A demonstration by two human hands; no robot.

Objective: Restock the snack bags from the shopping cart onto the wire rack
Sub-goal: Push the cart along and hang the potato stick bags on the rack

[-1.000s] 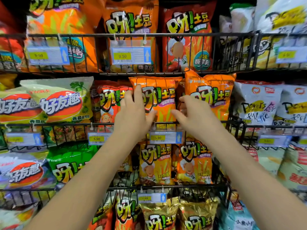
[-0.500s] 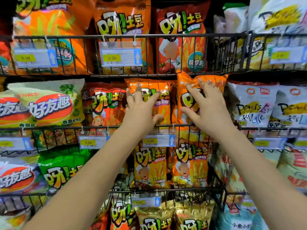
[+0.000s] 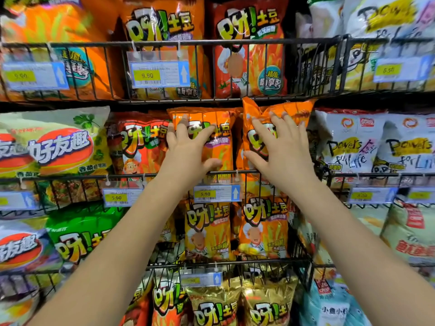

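Two orange snack bags stand side by side in the middle tier of the black wire rack (image 3: pixel 230 172). My left hand (image 3: pixel 188 149) lies spread on the front of the left orange bag (image 3: pixel 221 130), thumb by the rack's front wire. My right hand (image 3: pixel 280 149) presses flat with spread fingers on the right orange bag (image 3: pixel 292 109), whose top is crumpled under the shelf above. No shopping cart is in view.
Red bags (image 3: pixel 136 147) sit left of the orange pair, white bags (image 3: pixel 348 140) to the right. Larger orange and red bags fill the tier above, more orange and gold bags the tiers below. Price tags (image 3: pixel 216 194) hang on the front wires.
Both hands slid up from the front wire onto the bag fronts. The right bag was pushed back and straightened from its lean; its top now crumples against the upper shelf.
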